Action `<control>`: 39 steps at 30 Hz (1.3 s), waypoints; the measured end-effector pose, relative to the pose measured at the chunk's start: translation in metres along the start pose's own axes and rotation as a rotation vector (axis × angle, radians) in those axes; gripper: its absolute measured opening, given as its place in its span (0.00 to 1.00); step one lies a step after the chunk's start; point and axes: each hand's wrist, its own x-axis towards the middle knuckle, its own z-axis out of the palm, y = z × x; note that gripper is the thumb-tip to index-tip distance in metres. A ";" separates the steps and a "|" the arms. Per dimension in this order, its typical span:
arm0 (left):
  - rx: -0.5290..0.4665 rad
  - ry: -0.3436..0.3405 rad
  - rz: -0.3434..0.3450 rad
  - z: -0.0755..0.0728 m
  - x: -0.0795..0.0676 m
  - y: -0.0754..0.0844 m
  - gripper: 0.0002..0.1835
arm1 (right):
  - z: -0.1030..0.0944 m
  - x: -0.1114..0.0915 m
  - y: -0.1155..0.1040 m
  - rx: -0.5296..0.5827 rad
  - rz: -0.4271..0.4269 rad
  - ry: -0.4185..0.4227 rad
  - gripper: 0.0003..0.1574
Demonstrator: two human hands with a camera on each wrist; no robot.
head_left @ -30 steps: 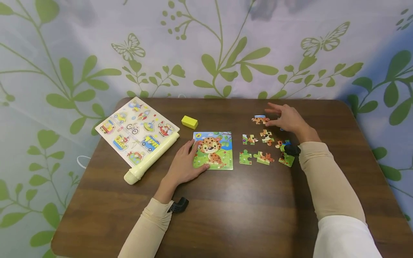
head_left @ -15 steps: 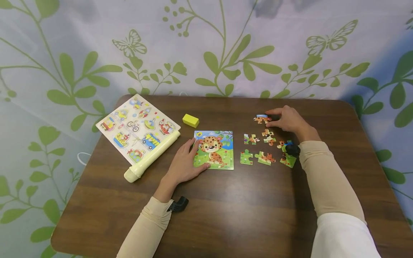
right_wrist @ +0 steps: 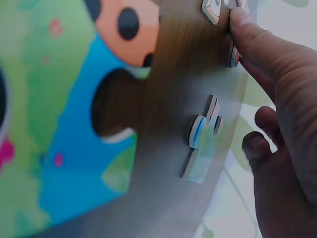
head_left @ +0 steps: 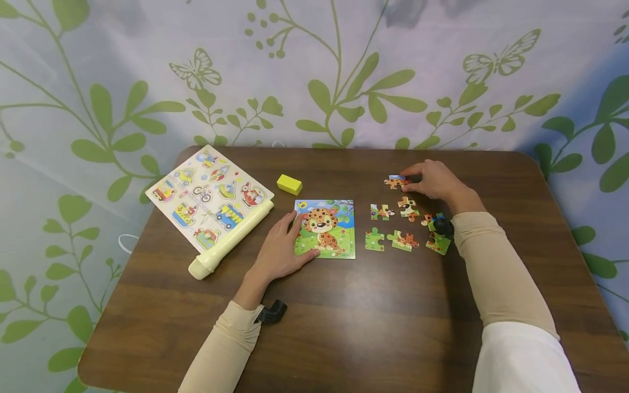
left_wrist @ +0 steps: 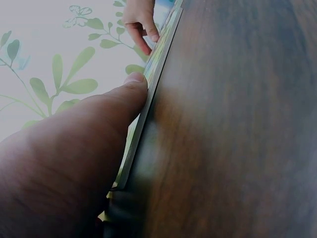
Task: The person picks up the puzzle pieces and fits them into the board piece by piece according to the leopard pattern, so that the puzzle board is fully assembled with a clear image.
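Note:
My left hand [head_left: 280,248] rests at the left side of a square leopard puzzle board [head_left: 324,240], its fingers spread along the edge. In the left wrist view the thumb [left_wrist: 133,89] lies against the board's edge. Farther right, my right hand [head_left: 437,183] pinches an orange spotted puzzle piece [head_left: 393,184] by its right end between thumb and fingers. The piece appears to lie on the table. Below it are several loose puzzle pieces, such as a face piece [head_left: 407,208] and a green corner piece [head_left: 374,240]. The right wrist partly covers the rightmost ones.
A wooden vehicle puzzle board [head_left: 206,191] lies at the back left, with a pale yellow toy microphone [head_left: 236,234] along its edge. A yellow block [head_left: 289,185] sits behind the leopard board. The brown table [head_left: 363,333] meets a leaf-patterned backdrop [head_left: 373,65].
My right thumb and fingers have come inward from spread apart to the right end of the spotted piece. The left hand and the leopard board have stayed in place.

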 end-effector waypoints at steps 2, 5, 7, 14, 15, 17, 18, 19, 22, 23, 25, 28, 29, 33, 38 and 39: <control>-0.003 0.005 0.002 0.000 0.000 0.000 0.53 | 0.000 0.000 -0.003 -0.044 -0.042 -0.003 0.27; -0.001 0.015 0.012 0.001 0.000 0.000 0.53 | 0.001 0.000 -0.007 -0.136 -0.115 0.005 0.25; 0.006 0.015 0.015 0.002 0.001 -0.001 0.53 | 0.002 -0.001 -0.010 -0.189 -0.166 0.016 0.25; 0.000 0.000 0.014 0.004 0.000 0.002 0.53 | 0.007 -0.006 -0.012 -0.267 -0.176 0.038 0.24; -0.002 -0.002 0.013 0.004 0.000 0.002 0.53 | 0.008 -0.007 -0.011 -0.267 -0.167 0.038 0.24; -0.007 -0.005 0.014 0.005 0.000 0.004 0.53 | 0.009 -0.009 -0.009 -0.257 -0.143 0.039 0.26; -0.008 -0.007 0.014 0.005 0.000 0.004 0.53 | 0.009 -0.011 -0.009 -0.248 -0.130 0.039 0.27; -0.011 -0.007 0.015 0.005 0.000 0.005 0.53 | 0.009 -0.012 -0.008 -0.241 -0.115 0.041 0.27; -0.007 -0.011 0.017 0.005 0.000 0.007 0.53 | 0.008 -0.017 -0.006 -0.206 -0.075 0.055 0.29; -0.006 -0.009 0.021 0.005 0.000 0.008 0.53 | 0.008 -0.019 -0.006 -0.196 -0.066 0.065 0.29; -0.008 -0.001 0.028 0.005 0.000 0.009 0.53 | 0.008 -0.023 -0.009 -0.169 -0.059 0.092 0.29; -0.003 0.008 0.030 0.004 0.000 0.009 0.53 | 0.008 -0.027 -0.023 -0.099 -0.066 0.136 0.29; -0.004 0.012 0.031 0.003 0.000 0.009 0.53 | 0.009 -0.027 -0.030 -0.081 -0.076 0.153 0.29; 0.002 0.011 0.015 0.000 0.000 0.008 0.52 | 0.017 -0.025 -0.069 -0.051 -0.165 0.190 0.29; -0.011 0.020 -0.022 0.000 0.001 0.007 0.49 | 0.041 -0.013 -0.120 -0.121 -0.331 0.177 0.27; -0.010 0.027 -0.027 0.001 0.002 0.007 0.48 | 0.047 -0.010 -0.129 -0.131 -0.356 0.164 0.26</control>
